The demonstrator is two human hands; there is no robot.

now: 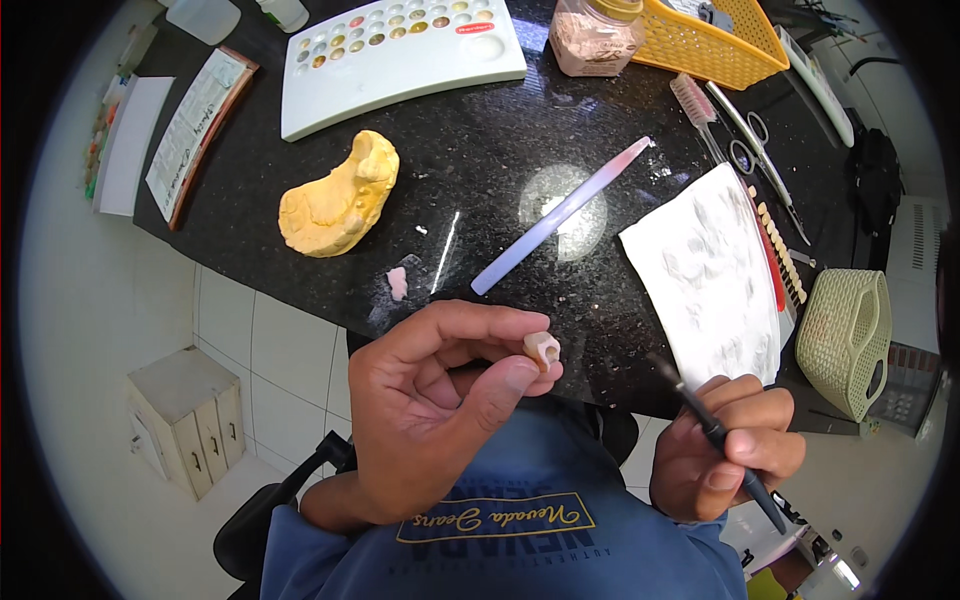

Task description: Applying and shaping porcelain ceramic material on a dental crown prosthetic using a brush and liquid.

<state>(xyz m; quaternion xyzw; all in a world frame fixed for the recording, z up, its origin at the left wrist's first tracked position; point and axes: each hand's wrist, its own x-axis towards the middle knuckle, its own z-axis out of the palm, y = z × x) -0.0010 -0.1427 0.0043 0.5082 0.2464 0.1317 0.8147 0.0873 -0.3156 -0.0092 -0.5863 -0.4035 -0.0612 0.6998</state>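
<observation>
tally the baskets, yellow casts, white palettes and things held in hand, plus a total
Baskets: 2 (yellow basket, green basket)
Yellow cast: 1
White palette: 1
Held things: 2 (tooth-like piece, black-handled tool)
Total: 6

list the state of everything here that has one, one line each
tooth-like piece, pinched by left fingers
dark pen-like tool, held by right fingers
jar, lid on
white palette, several small wells filled
white sheet, smudged grey
yellow basket, holding items
cabinet, closed
</observation>
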